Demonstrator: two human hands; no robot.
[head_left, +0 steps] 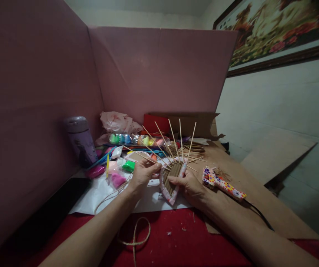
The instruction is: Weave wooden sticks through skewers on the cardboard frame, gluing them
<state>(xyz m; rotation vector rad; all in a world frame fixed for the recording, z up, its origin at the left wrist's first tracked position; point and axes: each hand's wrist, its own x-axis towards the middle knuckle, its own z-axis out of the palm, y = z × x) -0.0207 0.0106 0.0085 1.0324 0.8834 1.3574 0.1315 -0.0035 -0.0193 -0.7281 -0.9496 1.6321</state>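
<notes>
In the head view, my right hand (192, 186) grips a cardboard piece (176, 170) by its right edge, thumb lying on the ribbed face. Pink-and-white patterned trim (165, 190) runs around its border, and its lower end comes to a point. Several thin wooden sticks (181, 135) fan out from the rounded top. At the left side of the piece, my left hand (142, 176) has its thumb and fingers closed on the lowest, leftmost stick. The fingertips of that hand are close to the cardboard's edge.
A floral glue gun (223, 183) with a black cord lies on brown cardboard (248, 207) at right. Twine (134, 243) loops over the red cloth. Packets of coloured clay (117, 180), loose sticks (194, 158), a purple bottle (81, 142) and a dark flat object (45, 211) surround the hands.
</notes>
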